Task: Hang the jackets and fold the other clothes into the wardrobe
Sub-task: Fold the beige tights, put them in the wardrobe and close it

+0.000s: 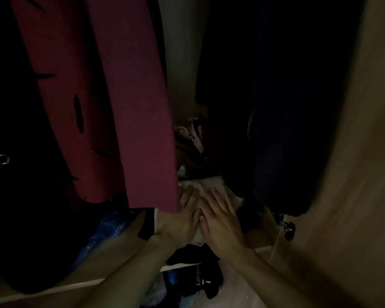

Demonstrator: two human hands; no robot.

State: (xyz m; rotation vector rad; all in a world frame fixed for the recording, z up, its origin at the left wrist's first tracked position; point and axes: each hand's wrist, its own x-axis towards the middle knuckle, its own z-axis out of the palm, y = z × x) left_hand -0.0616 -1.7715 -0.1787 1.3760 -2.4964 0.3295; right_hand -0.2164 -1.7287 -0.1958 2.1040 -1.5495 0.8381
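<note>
Two hands: the left hand (185, 216) and the right hand (221, 221) lie flat side by side, fingers straight, pressing down and gripping nothing.
Task thing: a pale folded cloth (211, 184) lies directly under both palms, on the wooden bottom board of the wardrobe (259, 238).
Direction: its free edge shows just beyond the fingertips, deeper inside.
Long axis: it seems to run away from the person, but the sides are half hidden.
Nearer hand: both equally; the left one touches the hem of a hanging maroon jacket (140, 130).
Texture: the cloth looks thin, soft and creased, so it probably slides and wrinkles easily.
Behind: a crumpled heap of pink and brown clothes (192, 141).
In front: a black garment with white lettering (199, 278), unfolded.
</note>
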